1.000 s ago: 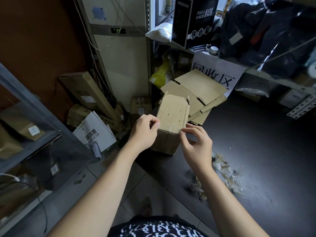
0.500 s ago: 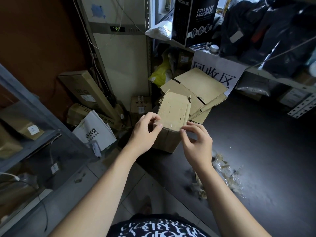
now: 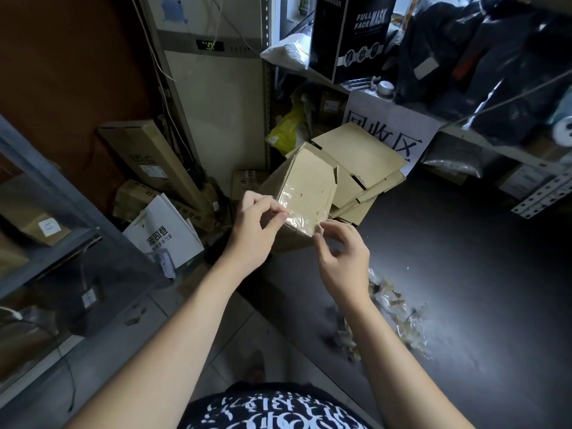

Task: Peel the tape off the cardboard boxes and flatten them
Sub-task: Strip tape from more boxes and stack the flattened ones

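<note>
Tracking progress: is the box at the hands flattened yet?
Not flattened: the box shows a top face and side walls, with glossy tape over its near edge.

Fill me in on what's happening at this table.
A person is stripping tape from a small cardboard box held above the dark table. The left hand pinches the clear tape at the box's near edge, and the right hand grips the near right corner. The tape is not yet off. Flattened boxes are stacked behind, and peeled tape scraps lie on the table to the right.
</note>
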A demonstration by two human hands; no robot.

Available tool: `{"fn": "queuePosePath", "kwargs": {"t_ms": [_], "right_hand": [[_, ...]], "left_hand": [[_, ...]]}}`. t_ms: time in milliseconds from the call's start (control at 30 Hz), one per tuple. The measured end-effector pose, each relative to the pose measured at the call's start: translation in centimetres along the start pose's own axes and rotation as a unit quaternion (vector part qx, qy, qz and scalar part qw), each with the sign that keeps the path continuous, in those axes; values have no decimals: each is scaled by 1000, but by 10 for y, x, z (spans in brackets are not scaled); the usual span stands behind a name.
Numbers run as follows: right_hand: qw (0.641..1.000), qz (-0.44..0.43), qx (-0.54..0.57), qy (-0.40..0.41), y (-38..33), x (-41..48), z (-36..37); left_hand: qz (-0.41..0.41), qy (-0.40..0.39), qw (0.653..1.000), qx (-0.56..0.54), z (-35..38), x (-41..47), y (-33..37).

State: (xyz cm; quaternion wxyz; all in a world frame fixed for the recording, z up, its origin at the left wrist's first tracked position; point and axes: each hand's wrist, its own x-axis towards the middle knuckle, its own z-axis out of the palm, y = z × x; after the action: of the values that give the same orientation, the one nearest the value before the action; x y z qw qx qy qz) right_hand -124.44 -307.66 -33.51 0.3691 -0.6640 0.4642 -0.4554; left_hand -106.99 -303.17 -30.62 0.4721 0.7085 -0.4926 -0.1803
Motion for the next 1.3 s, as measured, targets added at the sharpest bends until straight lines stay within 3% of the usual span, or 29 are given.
{"fn": "queuePosePath", "kwargs": {"t_ms": [133,300,567,767,933,1300], "right_hand": [[998,-8,-66,-18,4,1,10],[997,-30,-46,-45,4,0,18],[999,8,-31,-33,15,8,9],[997,15,-54,-50,21,3,5],[996,25,-71,-48,31,5,2],[993,61,-91,-30,40,6,0]], "left_hand": [[59,21,997,52,7,1,-6],[103,9,993,54,17,-9,-3],[91,-95,991,-11,6,-6,-8],[53,-115,990,56,21,-3,-32],[57,-88,987,121,38,-5,-37],[54,-69,987,136,55,-2,-35]]}}
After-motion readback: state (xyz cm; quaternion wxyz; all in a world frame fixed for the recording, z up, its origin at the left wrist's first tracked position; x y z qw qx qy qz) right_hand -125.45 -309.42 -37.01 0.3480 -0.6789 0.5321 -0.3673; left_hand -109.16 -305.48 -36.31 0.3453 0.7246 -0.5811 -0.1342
